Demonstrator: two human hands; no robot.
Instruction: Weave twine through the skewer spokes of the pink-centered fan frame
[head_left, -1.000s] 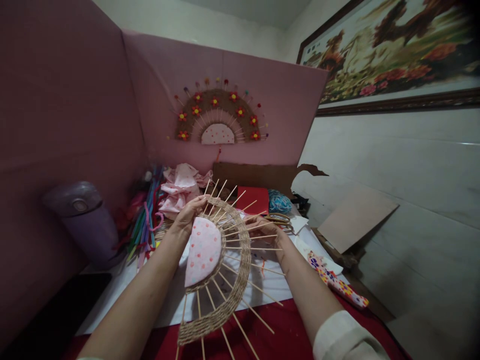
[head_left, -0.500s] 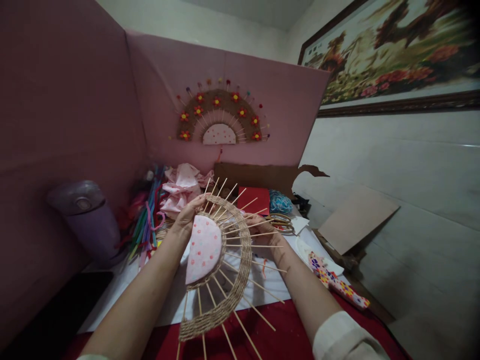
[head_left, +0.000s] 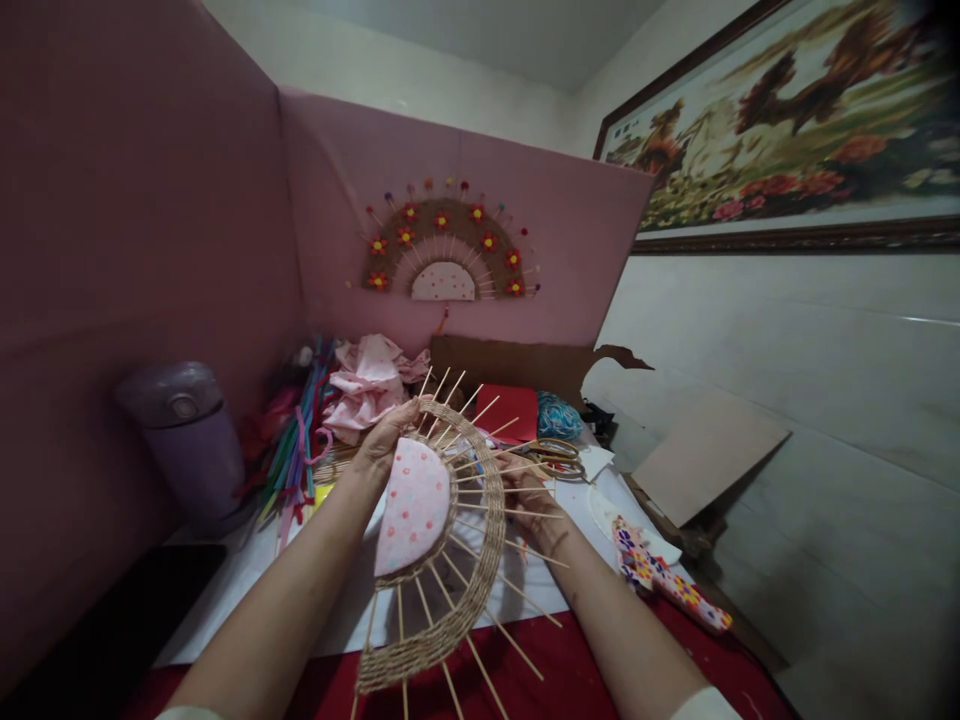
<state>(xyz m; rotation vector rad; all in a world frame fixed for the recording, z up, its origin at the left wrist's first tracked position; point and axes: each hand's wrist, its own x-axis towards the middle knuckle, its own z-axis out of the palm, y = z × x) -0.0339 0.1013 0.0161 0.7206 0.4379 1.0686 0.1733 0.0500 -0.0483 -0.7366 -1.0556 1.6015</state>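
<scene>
A half-round woven fan [head_left: 491, 530] of twine and thin wooden sticks is held up in front of me, tilted, its straight side towards the left. Its centre is a half-disc of pale cloth with red dots [head_left: 412, 505]. My left hand [head_left: 390, 435] is closed on the fan's upper end. At the fan's right side, my right hand [head_left: 529, 490] is behind the sticks, partly covered by them, its fingers bent against the weave. Several sticks stick out past the twine band.
A finished-looking fan with red flowers [head_left: 442, 220] hangs on the pink panel [head_left: 330, 200]. Behind my hands lie crumpled pink cloth [head_left: 367, 380], a red sheet [head_left: 510, 412], blue yarn [head_left: 559, 415] and scissors [head_left: 559, 455]. A purple bottle [head_left: 191, 450] stands left; a flowered glue gun-like object [head_left: 667, 575] lies right.
The view has tilted up slightly. My right hand has shifted a little lower along the back of the fan's sticks. My left hand keeps its hold.
</scene>
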